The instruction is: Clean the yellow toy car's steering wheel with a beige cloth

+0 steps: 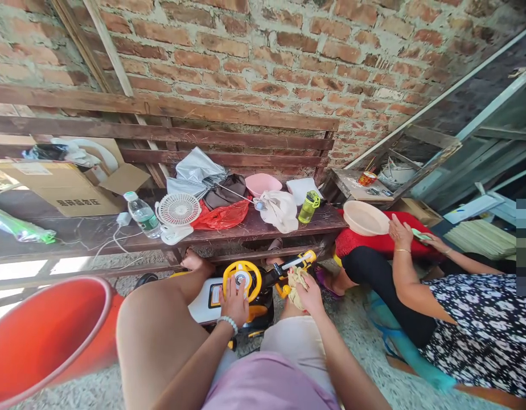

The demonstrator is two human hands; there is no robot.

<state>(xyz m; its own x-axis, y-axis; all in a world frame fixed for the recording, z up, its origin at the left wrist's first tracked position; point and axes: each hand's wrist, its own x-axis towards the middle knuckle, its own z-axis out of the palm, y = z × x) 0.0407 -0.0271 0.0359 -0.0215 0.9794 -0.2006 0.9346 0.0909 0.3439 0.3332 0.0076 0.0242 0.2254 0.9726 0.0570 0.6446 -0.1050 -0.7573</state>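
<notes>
**Cataloguer:** First entry, the piece under the hands?

**Registrar:** A ride-on toy vehicle of smooth moulded plastic point(205, 304), white, yellow and black, on the gritty concrete floor point(357, 336) between the person's knees, just below the front of the tabletop point(263, 228). It has a round yellow plastic steering wheel point(246, 265) with a pale hub.

**Cataloguer:** Hands?

**Registrar:** The left hand point(234, 300) is open, fingers spread over the hub, a white beaded bracelet point(227, 323) at the wrist. Placed so, it appears to steady the toy. The right hand point(306, 294) is closed around a crumpled cream cloth point(298, 286), soft and creased, just below a yellow-and-black plastic bar point(294, 264). Whether the cloth touches the bar, I cannot tell.

**Cataloguer:** Nearby?

**Registrar:** A large orange-red plastic tub point(49, 336) stands left of the person's left knee. The dark, worn wooden tabletop carries a white mesh desk fan point(177, 209), a clear water bottle point(142, 215), a lime-green flask point(309, 206), a shallow pink bowl point(263, 184) and a red plastic bag point(222, 215). To the right, a seated co-worker's hand point(402, 233) lies beside a round cream basin point(365, 218), which is tilted against a red cushion point(386, 242), apparently propped there.
</notes>
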